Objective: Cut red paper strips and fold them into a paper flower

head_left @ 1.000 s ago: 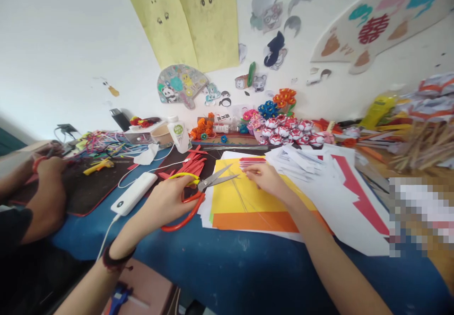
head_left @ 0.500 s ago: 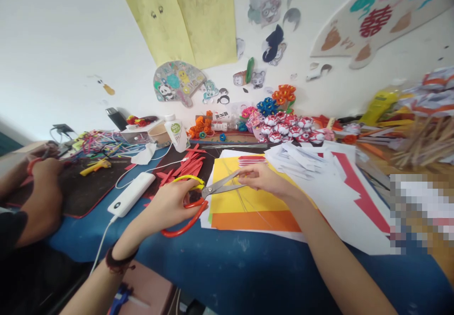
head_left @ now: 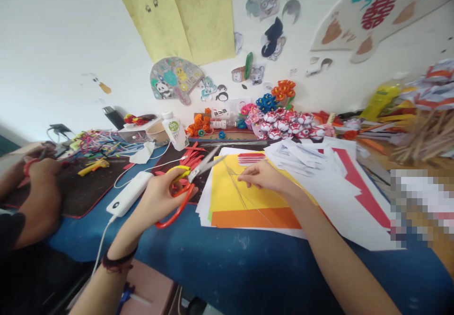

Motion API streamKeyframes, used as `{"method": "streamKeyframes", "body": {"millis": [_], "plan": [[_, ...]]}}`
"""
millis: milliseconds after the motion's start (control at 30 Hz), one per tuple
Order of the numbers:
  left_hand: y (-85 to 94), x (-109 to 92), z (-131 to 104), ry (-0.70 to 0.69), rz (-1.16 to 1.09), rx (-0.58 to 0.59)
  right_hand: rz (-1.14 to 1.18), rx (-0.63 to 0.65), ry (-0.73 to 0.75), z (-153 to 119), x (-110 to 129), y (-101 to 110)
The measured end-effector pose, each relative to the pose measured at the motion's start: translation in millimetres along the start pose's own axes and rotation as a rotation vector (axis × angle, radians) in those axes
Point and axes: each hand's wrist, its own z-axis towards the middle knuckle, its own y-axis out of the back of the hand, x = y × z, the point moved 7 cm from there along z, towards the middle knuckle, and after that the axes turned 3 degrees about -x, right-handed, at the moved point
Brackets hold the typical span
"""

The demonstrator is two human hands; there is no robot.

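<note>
My left hand [head_left: 156,199] is wrapped round the handles of a pair of scissors [head_left: 194,174], one loop red-orange and the other yellow. Its metal blades are spread, pointing up and to the right, over the edge of the paper stack. My right hand [head_left: 264,178] hovers over the yellow paper [head_left: 220,194] with thumb and fingers pinched; anything between the fingertips is too small to make out. Thin wires or threads [head_left: 242,200] lie across the yellow sheet beside those fingertips. Just beyond the hand is a small pile of red-and-white strips [head_left: 251,158].
Red paper strips [head_left: 191,156] and a white power bank [head_left: 129,194] with a cable lie on the left. White paper scraps [head_left: 296,159] and finished red-and-white flowers [head_left: 287,123] are to the right and behind. Another person's arm [head_left: 42,196] works at the far left.
The scissors have moved left, away from my right fingertips, and their blades are now tipped further upward. My right hand has stayed nearly in place, still pinched.
</note>
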Motion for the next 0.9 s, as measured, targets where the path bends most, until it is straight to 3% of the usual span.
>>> {"method": "streamKeyframes", "body": {"millis": [133, 233, 333, 600, 733, 900], "plan": [[0.6, 9.6, 2.2, 0.073, -0.017, -0.096, -0.196, -0.146, 0.047, 3.9, -4.3, 8.6], [-5.6, 9.2, 2.1, 0.074, 0.028, -0.078, -0.402, -0.276, 0.17, 5.4, 3.0, 14.1], [-9.1, 9.3, 0.3, 0.058, -0.045, -0.032, -0.542, -0.349, 0.204, 5.5, 8.3, 15.4], [-0.7, 20.8, -2.2, 0.164, -0.408, -0.001, -0.609, -0.08, 0.05, -4.7, 1.5, -13.4], [-4.9, 16.3, -4.1, 0.231, -0.54, 0.035, -0.571, 0.034, 0.061, -8.5, -0.1, -23.5], [-12.1, 16.5, -5.9, 0.274, -0.577, 0.042, -0.54, 0.089, 0.036, -12.0, -0.2, -24.9]]}}
